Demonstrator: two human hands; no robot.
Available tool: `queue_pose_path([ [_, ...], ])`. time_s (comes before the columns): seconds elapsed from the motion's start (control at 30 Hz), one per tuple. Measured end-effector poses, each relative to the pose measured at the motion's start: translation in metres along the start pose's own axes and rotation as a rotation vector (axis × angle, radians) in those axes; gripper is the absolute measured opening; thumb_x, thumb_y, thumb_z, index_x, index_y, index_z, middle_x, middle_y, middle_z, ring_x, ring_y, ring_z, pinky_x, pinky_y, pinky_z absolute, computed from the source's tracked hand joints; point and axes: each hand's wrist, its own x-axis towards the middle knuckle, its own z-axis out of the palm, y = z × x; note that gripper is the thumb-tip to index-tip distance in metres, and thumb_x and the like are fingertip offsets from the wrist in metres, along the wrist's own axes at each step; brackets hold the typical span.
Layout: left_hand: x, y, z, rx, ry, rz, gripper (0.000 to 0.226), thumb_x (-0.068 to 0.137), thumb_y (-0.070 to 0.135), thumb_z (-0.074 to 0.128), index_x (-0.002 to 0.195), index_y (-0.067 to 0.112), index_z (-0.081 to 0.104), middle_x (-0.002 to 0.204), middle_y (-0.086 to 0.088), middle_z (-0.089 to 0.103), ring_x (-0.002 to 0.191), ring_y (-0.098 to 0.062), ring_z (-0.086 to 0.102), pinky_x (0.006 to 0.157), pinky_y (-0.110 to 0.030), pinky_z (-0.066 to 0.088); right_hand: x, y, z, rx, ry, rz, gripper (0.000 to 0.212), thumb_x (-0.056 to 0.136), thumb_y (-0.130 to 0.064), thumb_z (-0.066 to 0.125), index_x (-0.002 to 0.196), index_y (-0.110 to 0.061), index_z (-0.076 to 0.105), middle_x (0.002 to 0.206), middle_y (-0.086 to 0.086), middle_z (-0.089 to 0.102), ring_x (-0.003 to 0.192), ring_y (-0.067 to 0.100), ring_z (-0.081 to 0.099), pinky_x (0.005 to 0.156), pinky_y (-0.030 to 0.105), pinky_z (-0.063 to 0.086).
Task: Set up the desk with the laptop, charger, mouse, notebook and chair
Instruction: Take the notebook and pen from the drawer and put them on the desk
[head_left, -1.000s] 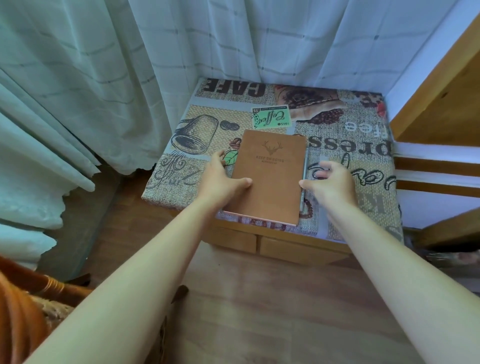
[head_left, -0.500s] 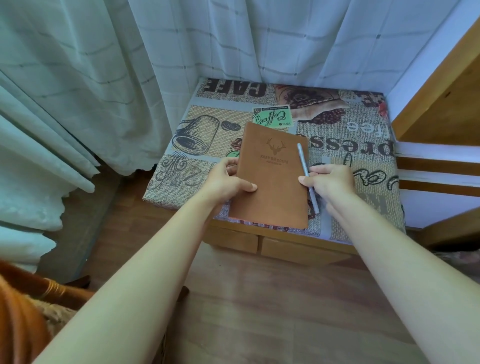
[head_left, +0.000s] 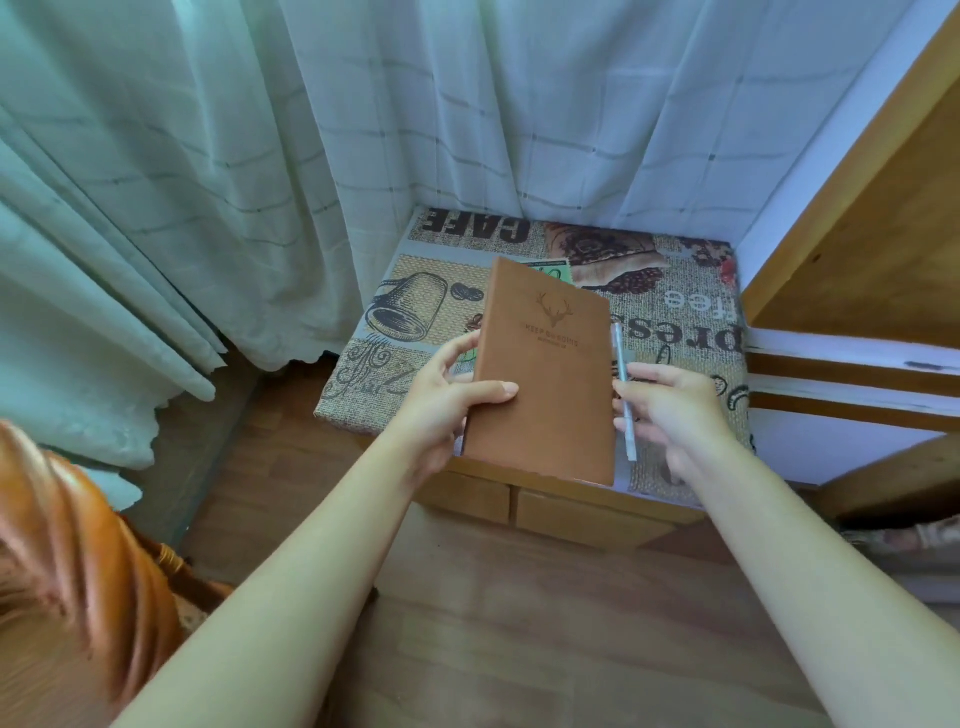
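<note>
Left hand (head_left: 441, 400) gripping flat tan leather-look notebook (head_left: 545, 374), right hand (head_left: 670, 410) pinching slim pen (head_left: 623, 384)

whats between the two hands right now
In the head view, the brown notebook fills the stretch: the left hand grips its left edge, and the right hand holds a pen by its right edge.

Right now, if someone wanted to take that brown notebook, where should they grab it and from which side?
Probably by the notebook along its left long edge near the middle, coming from the left, as the left hand does: thumb on the cover, fingers beneath. It is thin, flat and lifted off the cushion, so that edge is free. The right hand holds a pen.
</note>
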Motion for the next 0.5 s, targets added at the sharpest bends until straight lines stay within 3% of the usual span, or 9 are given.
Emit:
queue_pose_path([
  [0.13, -0.055, 0.036, 0.016, -0.074, -0.022, 0.051, 0.065, 0.073, -0.008, 0.07, 0.125, 0.027, 0.052, 0.103, -0.015, 0.073, 0.092, -0.029, 0.069, 0.084, -0.046, 0.055, -0.057, -0.039, -0.031, 0.162, -0.072, -0.03, 0.032, 0.082, 0.002, 0.065, 0.113, -0.005, 0.061, 0.095, 0.011, 0.07, 0.082, 0.022, 0.068, 0.057, 0.026, 0.059],
  [0.37, -0.173, 0.114, 0.066, -0.159, -0.079, 0.148, 0.063, 0.077, -0.011, 0.064, 0.13, 0.022, 0.051, 0.108, -0.02, 0.07, 0.09, -0.034, 0.068, 0.071, -0.039, 0.06, -0.168, -0.127, -0.091, 0.324, -0.157, -0.142, 0.035, 0.084, 0.001, 0.062, 0.118, -0.004, 0.058, 0.094, 0.009, 0.073, 0.077, 0.018, 0.072, 0.057, 0.024, 0.057],
  [0.5, -0.231, 0.152, 0.09, -0.129, -0.13, 0.244, 0.065, 0.075, -0.008, 0.069, 0.129, 0.023, 0.054, 0.11, -0.02, 0.07, 0.09, -0.034, 0.068, 0.075, -0.041, 0.059, -0.227, -0.171, -0.124, 0.317, -0.181, -0.243, 0.038, 0.083, -0.003, 0.064, 0.12, -0.005, 0.058, 0.095, 0.008, 0.075, 0.084, 0.021, 0.072, 0.061, 0.025, 0.058],
])
